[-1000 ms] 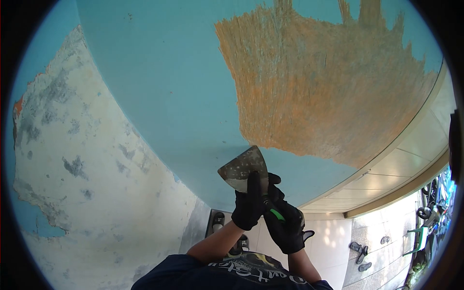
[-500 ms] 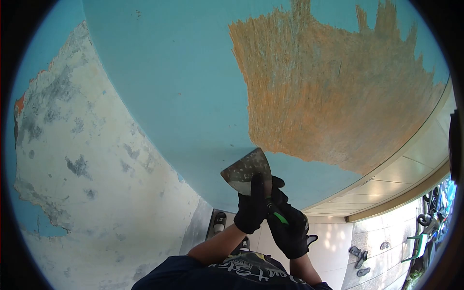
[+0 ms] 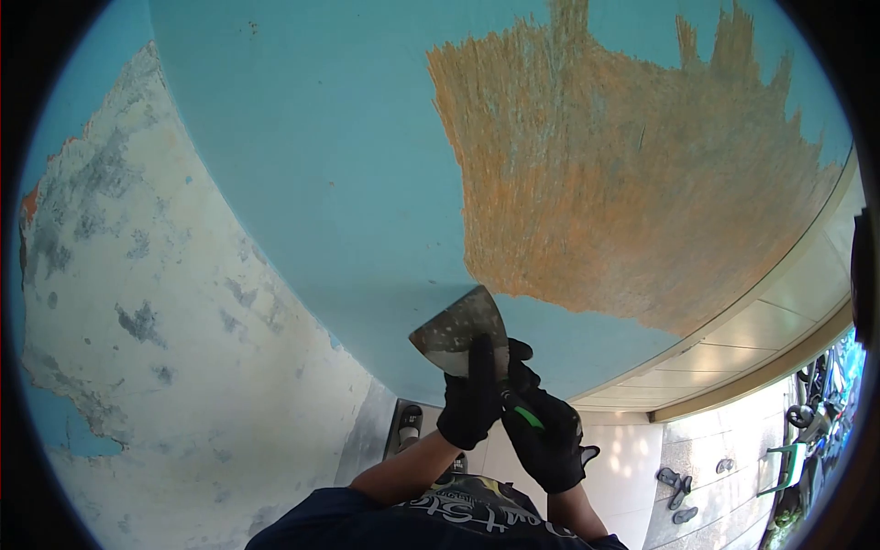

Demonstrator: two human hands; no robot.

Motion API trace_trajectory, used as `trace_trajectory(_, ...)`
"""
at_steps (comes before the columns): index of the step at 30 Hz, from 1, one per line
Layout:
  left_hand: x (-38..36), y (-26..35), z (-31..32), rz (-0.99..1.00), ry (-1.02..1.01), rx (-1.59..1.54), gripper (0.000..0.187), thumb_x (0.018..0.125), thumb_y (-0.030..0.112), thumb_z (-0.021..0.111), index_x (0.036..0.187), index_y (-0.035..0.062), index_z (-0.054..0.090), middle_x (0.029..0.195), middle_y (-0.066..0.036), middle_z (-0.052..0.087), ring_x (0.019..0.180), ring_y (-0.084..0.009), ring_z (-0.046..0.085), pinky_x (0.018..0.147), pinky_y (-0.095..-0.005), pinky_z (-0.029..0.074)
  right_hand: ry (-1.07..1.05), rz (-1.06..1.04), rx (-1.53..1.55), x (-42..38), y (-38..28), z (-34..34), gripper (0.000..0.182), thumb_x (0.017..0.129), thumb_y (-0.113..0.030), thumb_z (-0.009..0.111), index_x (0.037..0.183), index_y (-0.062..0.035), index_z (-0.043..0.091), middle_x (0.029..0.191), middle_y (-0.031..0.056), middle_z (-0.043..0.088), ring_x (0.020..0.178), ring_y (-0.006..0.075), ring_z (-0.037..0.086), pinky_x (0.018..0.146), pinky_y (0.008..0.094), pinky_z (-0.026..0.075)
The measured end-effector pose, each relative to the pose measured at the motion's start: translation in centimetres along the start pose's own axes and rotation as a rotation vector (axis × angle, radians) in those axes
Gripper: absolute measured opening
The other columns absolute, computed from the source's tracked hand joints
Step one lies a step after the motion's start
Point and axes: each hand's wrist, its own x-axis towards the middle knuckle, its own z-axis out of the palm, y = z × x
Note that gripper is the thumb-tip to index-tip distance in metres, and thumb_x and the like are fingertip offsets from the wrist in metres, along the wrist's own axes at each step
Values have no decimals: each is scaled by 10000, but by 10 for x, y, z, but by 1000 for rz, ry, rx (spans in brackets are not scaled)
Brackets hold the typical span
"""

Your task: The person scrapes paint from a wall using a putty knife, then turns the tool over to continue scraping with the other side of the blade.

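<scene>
A broad paint scraper (image 3: 456, 323) with a worn, speckled metal blade points up toward the turquoise wall (image 3: 330, 137). Its green-and-black handle is wrapped by my right hand (image 3: 546, 442), which wears a black glove. Also gloved in black, my left hand (image 3: 470, 403) grips the lower part of the blade, one finger lying along its face. In this view the blade's upper corner overlaps the wall just below the scraped orange-brown patch (image 3: 623, 183), whose edges are ragged.
On the left, a wall (image 3: 165, 321) shows whitish and grey bare plaster with torn paint edges. A beige tiled ledge (image 3: 733, 348) curves along the right. Slippers (image 3: 676, 490) lie on the paving, near a green-framed stool (image 3: 786, 467) and parked vehicles. My shoes show below.
Both hands and the scraper sit slightly farther left in view, as the whole scene has shifted a little left. The grip on the scraper looks the same.
</scene>
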Motion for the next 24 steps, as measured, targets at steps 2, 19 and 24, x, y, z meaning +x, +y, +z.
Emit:
trace_trajectory(2,1,-5,1,-1,33,51,552,1059,489,474,1051,-46,608,697,-72,611,650,-196,642,592,-320,529,9,-23,25,0,2,-2,310,861,-71,757,1166,-27,719,938,141,758,828,190,734,724,312,544)
trace_trajectory(19,6,-19,5,71,42,0,554,1057,514,450,1029,-11,624,679,-66,598,645,-210,634,598,-335,524,33,-58,6,4,19,-7,259,848,-61,747,1091,24,719,856,125,731,767,177,697,678,324,533)
trace_trajectory(24,13,-18,3,124,-31,-91,534,1054,502,464,1107,-6,621,756,-83,649,759,-256,684,686,-381,571,4,-176,-61,24,4,-18,296,845,-59,749,1131,14,718,959,158,752,832,212,732,721,328,552)
